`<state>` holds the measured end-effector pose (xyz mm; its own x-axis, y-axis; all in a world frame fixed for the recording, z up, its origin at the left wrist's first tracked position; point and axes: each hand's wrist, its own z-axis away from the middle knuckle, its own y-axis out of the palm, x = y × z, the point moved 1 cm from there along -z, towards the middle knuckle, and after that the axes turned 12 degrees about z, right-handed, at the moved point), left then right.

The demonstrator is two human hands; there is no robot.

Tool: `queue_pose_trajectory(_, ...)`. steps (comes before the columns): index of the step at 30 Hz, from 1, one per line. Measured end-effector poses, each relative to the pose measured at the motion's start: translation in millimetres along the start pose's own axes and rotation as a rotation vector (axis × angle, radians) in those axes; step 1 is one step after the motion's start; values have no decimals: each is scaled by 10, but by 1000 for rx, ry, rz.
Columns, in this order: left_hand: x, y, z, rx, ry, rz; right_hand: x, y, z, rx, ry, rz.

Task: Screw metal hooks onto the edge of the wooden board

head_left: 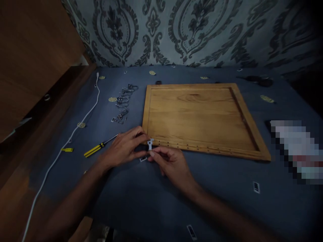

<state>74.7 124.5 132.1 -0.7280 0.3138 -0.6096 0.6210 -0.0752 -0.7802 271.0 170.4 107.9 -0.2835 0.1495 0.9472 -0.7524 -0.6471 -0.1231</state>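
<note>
A wall of grey damask wallpaper (191, 30) backs a surface spread with a dark blue cloth (141, 198) dotted with small pale motifs. To the left stands brown wooden furniture (30, 60). Largest on the cloth is a framed wooden board (199, 117), lying flat, with a row of small holes along its near rail. A blurred patch covers something near the right edge. A white cable (83, 117) runs down the left side of the cloth. Between it and the board lies a loose pile of metal hooks (123, 101), well clear of both hands. A yellow and black screwdriver (97, 149) lies just left of the left hand (126, 148), its tip pointing toward that hand.

The small metal fitting (150, 144) stands upright at the board's near left corner. The right hand (171, 163) pinches its lower end between thumb and forefinger. The left hand is palm down, fingers bent, tips just beside the fitting; whether they grip it cannot be told.
</note>
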Motion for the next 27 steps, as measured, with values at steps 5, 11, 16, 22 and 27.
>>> queue_pose_trajectory(5, -4, 6, -2, -5, 13, -31, -30, 4, -10, 17, 22, 6)
queue_pose_trajectory(11, -23, 35, -2, -30, 24, -27, -13, -2, 13, -15, -34, 29)
queue_pose_trajectory(16, -51, 22, -8, 3, 13, -48, 33, -1, 60, -32, -48, 51)
queue_pose_trajectory(22, -72, -11, 11, 33, -13, -48, 14, 2, 88, -40, -44, 109)
queue_pose_trajectory(27, -76, -20, 9, 19, 0, -16, 33, -33, 77, -50, -168, 206)
